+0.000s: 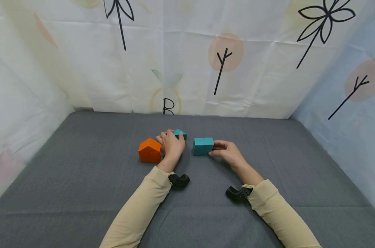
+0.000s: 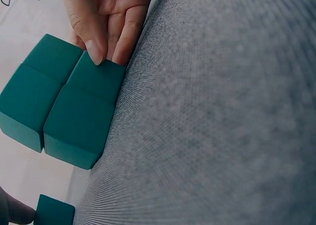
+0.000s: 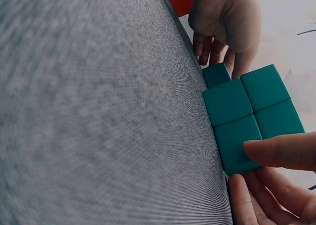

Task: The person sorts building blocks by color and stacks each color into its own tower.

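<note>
In the head view my left hand [image 1: 172, 146] holds a teal block with a triangular top [image 1: 179, 133] between thumb and fingers, low at the cloth. To its right stands a stack of several teal blocks [image 1: 203, 146], two wide and two high. My right hand [image 1: 230, 154] grips this stack at its right side. In the right wrist view the thumb [image 3: 279, 151] presses the face of a lower block, with the fingers curled beside it. The left wrist view shows the held block [image 2: 53, 212] only in part, at the bottom edge.
An orange house-shaped stack of blocks [image 1: 149, 151] stands just left of my left hand. Grey cloth [image 1: 82, 193] covers the table. Printed white curtains [image 1: 187, 69] hang behind and at both sides. Each wrist wears a black mount [image 1: 179, 180].
</note>
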`<state>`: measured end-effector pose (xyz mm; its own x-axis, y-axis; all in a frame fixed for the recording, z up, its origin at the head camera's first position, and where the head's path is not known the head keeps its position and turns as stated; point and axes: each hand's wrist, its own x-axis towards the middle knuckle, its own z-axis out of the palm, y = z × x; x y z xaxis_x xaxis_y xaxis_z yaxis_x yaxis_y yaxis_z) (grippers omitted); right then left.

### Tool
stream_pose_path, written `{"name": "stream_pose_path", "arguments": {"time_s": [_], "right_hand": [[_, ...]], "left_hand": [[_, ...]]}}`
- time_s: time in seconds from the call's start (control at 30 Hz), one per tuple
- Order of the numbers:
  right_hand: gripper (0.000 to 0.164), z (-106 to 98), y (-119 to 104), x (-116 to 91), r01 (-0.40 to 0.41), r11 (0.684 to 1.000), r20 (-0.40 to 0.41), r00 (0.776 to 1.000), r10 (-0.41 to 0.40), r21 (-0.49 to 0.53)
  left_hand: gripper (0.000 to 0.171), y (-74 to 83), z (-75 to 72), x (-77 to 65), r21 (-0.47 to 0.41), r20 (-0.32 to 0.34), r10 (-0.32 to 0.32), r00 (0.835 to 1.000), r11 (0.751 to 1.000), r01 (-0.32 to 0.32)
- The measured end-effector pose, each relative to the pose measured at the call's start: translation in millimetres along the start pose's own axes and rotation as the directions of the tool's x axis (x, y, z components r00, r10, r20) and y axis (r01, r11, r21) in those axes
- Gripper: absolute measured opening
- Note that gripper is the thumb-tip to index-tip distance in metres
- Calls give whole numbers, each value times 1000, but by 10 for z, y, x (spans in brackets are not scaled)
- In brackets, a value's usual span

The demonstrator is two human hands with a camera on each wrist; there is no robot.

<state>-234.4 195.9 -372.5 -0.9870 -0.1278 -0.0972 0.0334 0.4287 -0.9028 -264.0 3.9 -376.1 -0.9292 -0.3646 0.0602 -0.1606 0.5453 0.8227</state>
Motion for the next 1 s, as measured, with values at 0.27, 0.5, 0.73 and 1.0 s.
{"name": "stream_pose_path", "arguments": {"time_s": [0.27,0.5,0.73,1.0], "right_hand": [[50,-6,1,2,5,1000,-4,1000,-5,-1],[52,-8,-5,-4,3,1000,-6,1000,-3,1],[50,-4,-10,-9,9,1000,0,1000,-9,2],[50,-2,0,-13,8,1000,-1,1000,-8,-2]], "left_hand": [[37,27,14,-23,8,32,27,999,1000,-27],[37,39,15,-63,-33,85,55,995,998,-53],[38,30,22,-75,-20,109,64,992,998,-62],[38,25,16,-74,-13,126,46,991,999,-44]]}}
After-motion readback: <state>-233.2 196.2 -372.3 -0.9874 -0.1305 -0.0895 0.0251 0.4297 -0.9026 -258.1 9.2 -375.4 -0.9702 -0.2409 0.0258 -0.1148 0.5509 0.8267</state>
